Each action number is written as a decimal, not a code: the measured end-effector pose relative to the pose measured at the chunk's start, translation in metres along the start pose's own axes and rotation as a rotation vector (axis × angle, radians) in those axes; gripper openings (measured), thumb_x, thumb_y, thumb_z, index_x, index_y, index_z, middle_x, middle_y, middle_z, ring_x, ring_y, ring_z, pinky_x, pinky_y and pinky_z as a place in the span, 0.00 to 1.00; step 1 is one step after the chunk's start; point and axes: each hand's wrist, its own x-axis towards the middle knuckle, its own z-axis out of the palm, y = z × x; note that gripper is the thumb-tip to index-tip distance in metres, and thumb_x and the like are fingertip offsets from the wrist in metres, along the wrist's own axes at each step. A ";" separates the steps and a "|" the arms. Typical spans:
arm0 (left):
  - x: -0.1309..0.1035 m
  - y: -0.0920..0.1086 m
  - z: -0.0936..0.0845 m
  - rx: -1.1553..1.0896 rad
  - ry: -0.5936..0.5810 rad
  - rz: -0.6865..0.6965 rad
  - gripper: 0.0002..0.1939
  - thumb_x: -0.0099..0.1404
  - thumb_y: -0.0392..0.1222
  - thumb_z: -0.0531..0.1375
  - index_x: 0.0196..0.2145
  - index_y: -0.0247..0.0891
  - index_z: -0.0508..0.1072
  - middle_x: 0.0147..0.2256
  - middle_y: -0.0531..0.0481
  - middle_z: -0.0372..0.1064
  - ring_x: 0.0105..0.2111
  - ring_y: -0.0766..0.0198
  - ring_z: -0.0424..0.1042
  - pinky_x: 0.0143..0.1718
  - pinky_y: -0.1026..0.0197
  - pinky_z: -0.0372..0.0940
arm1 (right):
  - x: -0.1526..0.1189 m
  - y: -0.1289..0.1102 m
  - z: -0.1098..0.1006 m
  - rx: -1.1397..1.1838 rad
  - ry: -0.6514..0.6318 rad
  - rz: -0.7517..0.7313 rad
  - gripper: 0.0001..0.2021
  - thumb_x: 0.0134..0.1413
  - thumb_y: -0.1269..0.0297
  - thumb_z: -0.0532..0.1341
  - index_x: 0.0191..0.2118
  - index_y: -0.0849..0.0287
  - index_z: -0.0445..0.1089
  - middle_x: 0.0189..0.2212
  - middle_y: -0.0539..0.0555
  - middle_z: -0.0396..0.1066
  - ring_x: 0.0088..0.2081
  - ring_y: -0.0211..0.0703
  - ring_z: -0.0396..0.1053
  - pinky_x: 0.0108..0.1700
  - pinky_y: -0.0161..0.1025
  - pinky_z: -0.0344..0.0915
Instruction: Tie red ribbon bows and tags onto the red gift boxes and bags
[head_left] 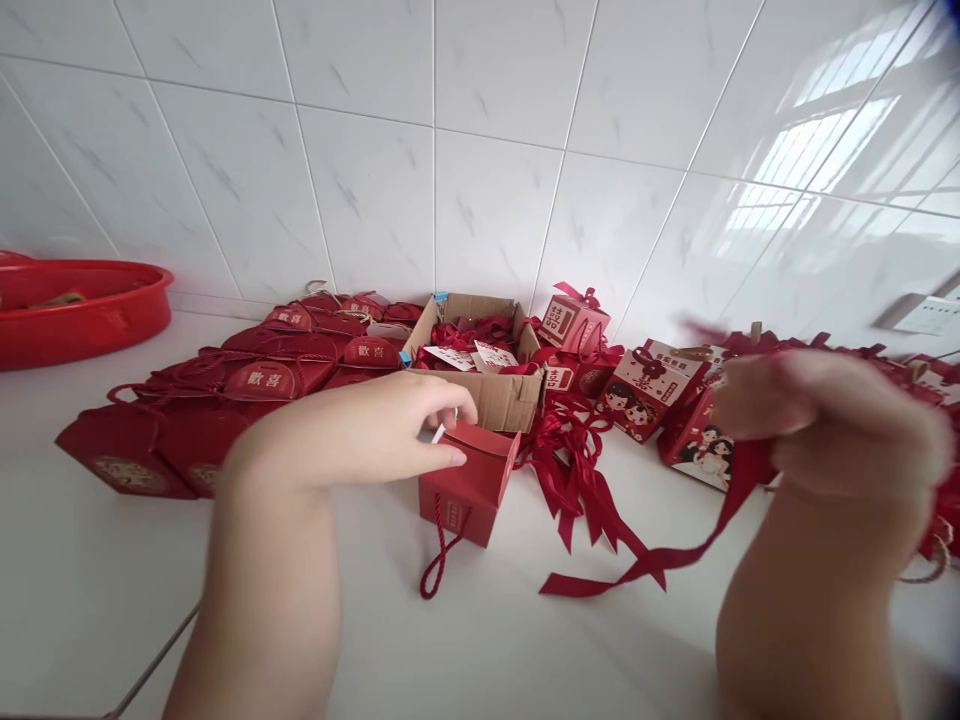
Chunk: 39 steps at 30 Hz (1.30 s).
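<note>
A small red gift box with a twisted red cord handle stands on the white counter in front of me. My left hand grips the box at its top edge, thumb on the near side and fingers curled behind. A red ribbon hangs from my right hand, which is closed and smeared by motion. The ribbon's tail trails left, its end low over the counter. Between the two hands lies a tangled bunch of red ribbons.
Behind the box is an open cardboard box holding red ribbon and printed cards. Dark red gift boxes crowd the left, and printed wedding boxes the right. A red basin stands far left, near the tiled wall.
</note>
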 end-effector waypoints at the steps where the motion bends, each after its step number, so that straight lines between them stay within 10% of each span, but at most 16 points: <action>1: 0.007 0.002 0.002 0.016 -0.063 -0.001 0.13 0.57 0.48 0.59 0.39 0.45 0.76 0.37 0.51 0.74 0.32 0.61 0.72 0.31 0.64 0.63 | 0.010 -0.003 0.018 0.047 -0.220 0.014 0.21 0.60 0.50 0.55 0.20 0.56 0.59 0.16 0.47 0.53 0.20 0.35 0.51 0.24 0.38 0.50; 3: 0.020 0.008 0.007 0.032 -0.162 -0.003 0.13 0.57 0.48 0.58 0.40 0.45 0.75 0.38 0.50 0.74 0.31 0.62 0.71 0.29 0.64 0.61 | 0.029 -0.004 0.048 -0.040 -0.718 0.200 0.18 0.61 0.55 0.57 0.24 0.59 0.65 0.20 0.49 0.60 0.23 0.35 0.55 0.26 0.37 0.52; 6: 0.032 0.014 0.015 0.036 -0.218 -0.001 0.15 0.56 0.47 0.58 0.42 0.47 0.74 0.44 0.50 0.72 0.36 0.60 0.72 0.30 0.64 0.61 | 0.049 0.007 0.073 -0.026 -0.907 0.254 0.20 0.62 0.55 0.55 0.24 0.62 0.66 0.20 0.48 0.59 0.23 0.33 0.54 0.27 0.35 0.53; 24: 0.053 0.026 0.030 0.135 -0.366 -0.083 0.17 0.49 0.33 0.57 0.39 0.45 0.71 0.43 0.44 0.70 0.33 0.53 0.72 0.24 0.59 0.63 | 0.056 0.033 0.085 0.132 -1.001 0.256 0.20 0.62 0.54 0.57 0.25 0.64 0.67 0.21 0.49 0.62 0.24 0.32 0.57 0.28 0.33 0.55; 39: 0.049 0.018 0.027 0.015 -0.262 0.047 0.14 0.63 0.44 0.53 0.43 0.47 0.74 0.50 0.50 0.72 0.38 0.59 0.73 0.29 0.63 0.61 | 0.062 0.049 0.084 0.068 -0.988 0.361 0.19 0.60 0.53 0.57 0.24 0.63 0.67 0.21 0.49 0.64 0.24 0.34 0.58 0.29 0.35 0.57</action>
